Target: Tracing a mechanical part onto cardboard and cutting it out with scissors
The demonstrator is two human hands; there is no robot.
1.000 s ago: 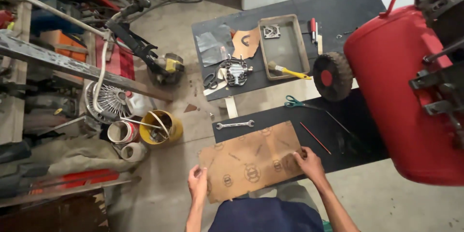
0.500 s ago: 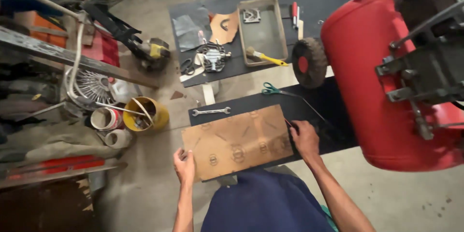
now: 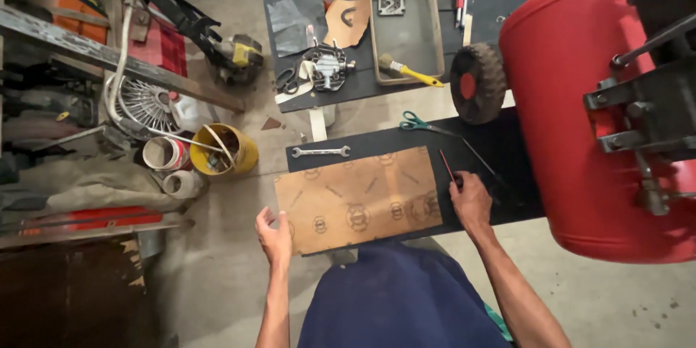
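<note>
My left hand (image 3: 275,235) and right hand (image 3: 470,201) are bare, with no gloves, rings or watch. My forearms are uncovered, no sleeves reaching them. I wear a dark navy blue garment (image 3: 395,297), plain, with a sliver of green cloth (image 3: 495,317) at its right side.

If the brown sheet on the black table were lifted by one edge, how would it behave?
The brown sheet looks thin and flat, so it would probably flex rather than stay rigid. It seems light for its area. Its near edge overhangs the black table by the left hand, so a push might slide it off.
</note>
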